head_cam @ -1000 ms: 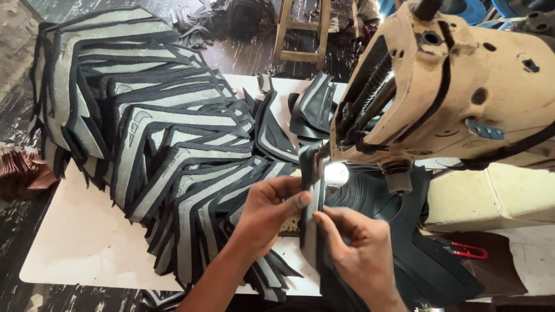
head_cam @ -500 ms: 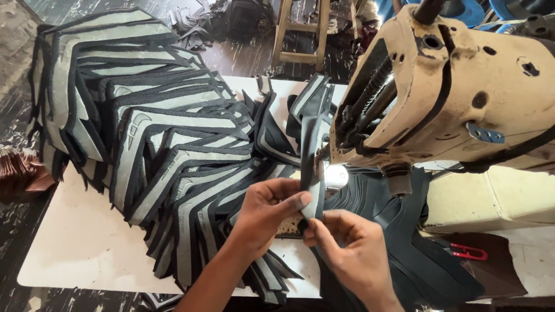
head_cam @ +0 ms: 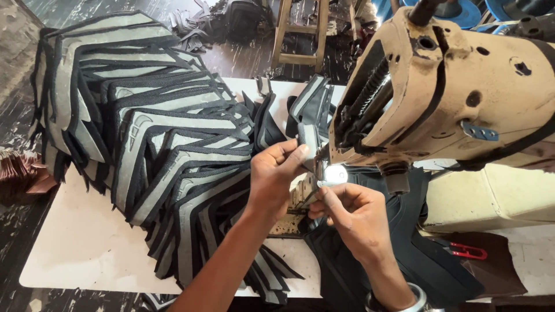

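Hands pinch a grey-and-black cut piece (head_cam: 312, 124) between them: left hand (head_cam: 277, 173) above, right hand (head_cam: 352, 214) below.

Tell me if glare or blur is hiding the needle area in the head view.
Head view: the machine lamp blows out white between the left hand and right hand, washing out the needle area; the fanned grey-and-black pieces stay sharp and evenly lit; the sewing machine head is sharp too.

Worn, chipped beige metal on the sewing machine (head_cam: 462, 98), matt grey-and-black cloth pieces (head_cam: 167, 144), smooth white desk (head_cam: 81, 248)
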